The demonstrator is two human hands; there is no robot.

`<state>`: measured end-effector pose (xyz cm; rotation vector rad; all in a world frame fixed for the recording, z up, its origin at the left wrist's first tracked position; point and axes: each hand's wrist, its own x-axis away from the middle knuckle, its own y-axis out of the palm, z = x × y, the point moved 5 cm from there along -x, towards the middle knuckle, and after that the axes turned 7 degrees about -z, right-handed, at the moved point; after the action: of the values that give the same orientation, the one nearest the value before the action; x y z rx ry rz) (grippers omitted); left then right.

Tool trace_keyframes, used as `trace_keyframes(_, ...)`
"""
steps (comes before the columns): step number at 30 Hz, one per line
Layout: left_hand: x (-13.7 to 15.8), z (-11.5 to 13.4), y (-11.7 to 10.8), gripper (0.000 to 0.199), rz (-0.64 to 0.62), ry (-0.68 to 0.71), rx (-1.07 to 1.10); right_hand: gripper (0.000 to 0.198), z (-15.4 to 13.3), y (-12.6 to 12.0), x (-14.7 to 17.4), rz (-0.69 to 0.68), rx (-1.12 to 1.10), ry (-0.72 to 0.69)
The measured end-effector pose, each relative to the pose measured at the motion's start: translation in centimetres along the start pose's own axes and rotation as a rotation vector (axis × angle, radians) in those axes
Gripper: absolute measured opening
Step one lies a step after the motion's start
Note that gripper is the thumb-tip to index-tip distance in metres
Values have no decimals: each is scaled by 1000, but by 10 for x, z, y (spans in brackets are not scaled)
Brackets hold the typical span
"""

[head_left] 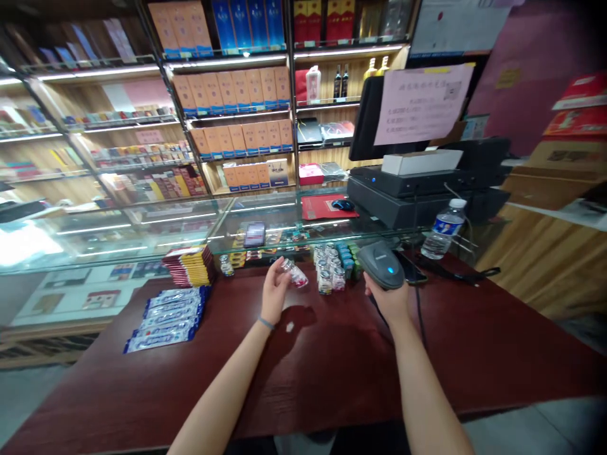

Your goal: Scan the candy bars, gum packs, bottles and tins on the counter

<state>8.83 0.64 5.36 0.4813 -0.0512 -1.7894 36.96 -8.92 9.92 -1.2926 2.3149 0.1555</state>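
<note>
My left hand (275, 292) is closed around a small clear bottle with pink and white contents (296, 274), tilted above the dark red counter (303, 379). In my right hand (389, 302) is a grey barcode scanner (380, 263) with a blue light on its top, its cable running down to the counter. Between the two hands stand rows of similar small bottles (327, 268), some with green ones (349, 258) beside them. A single small bottle (226, 265) stands farther left, by the stack of yellow and red packets (190, 265).
Blue and white sachets (165, 319) lie in an overlapping row at left. A water bottle (444, 229), a phone (410, 266) and a black strap (467, 273) are at right. Behind are a glass display case (156, 230), a monitor (367, 120) and a mouse (343, 205).
</note>
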Motion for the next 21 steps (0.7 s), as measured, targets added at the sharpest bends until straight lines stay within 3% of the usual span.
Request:
trace_keyframes(5, 0, 5, -70, 55, -4, -168, 257, 36, 3, 30, 12, -200, 163, -67)
trace_keyframes(9, 2, -2, -100, 43, 58, -219, 344, 47, -2, 57, 30, -420, 268, -148)
trace_keyframes(14, 1, -8, -111, 37, 152, -237, 461, 44, -30, 91, 55, -800, 397, -346)
trace_keyframes(21, -1, -9, -110, 37, 162, -274, 594, 30, -41, 108, 67, -950, 495, -397)
